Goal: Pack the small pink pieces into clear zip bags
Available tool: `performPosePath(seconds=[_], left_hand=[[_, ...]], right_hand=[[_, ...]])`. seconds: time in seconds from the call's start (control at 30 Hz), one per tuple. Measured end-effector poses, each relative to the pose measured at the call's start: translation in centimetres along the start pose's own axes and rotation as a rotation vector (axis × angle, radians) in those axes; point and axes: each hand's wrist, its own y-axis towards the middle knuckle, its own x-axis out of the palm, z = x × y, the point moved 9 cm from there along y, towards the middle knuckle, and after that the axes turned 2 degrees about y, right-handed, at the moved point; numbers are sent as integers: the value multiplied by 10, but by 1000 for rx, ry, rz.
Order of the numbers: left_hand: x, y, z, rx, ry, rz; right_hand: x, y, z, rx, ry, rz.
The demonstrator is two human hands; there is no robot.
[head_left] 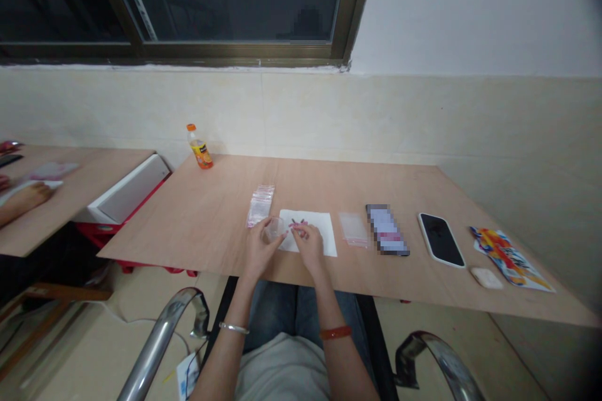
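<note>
Standing leftmost, an orange-capped clear plastic bottle of orange drink [201,153]; next, a stack of clear plastic bags [261,205]; left hand [258,247], grasping a small clear plastic cup [275,229]; small pink pieces [298,223] on a white paper sheet [325,235]; right hand [308,243], fingertips together at the pieces, pinch uncertain; probable hazards: scatter, should knuckles nudge the sheet; spillage of any contents, should the cup tip.

Forearms [238,308] forward, left hand [258,247] curled, right hand [311,247] with bent fingers [305,233].
</note>
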Motion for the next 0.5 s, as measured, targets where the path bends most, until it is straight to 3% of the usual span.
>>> performPosePath(seconds=[0.13, 0.23, 0.37, 0.5], left_hand=[[2, -1, 0, 98, 136, -18], [4, -1, 0, 130, 192, -35], [6, -3, 5, 144, 219, -52], [8, -5, 12, 144, 243, -81]], right_hand=[[-18, 4, -21, 17, 196, 73], [-27, 6, -44, -10, 299, 49], [-30, 5, -66, -72, 310, -12], [-22, 3, -70, -101, 231, -54]])
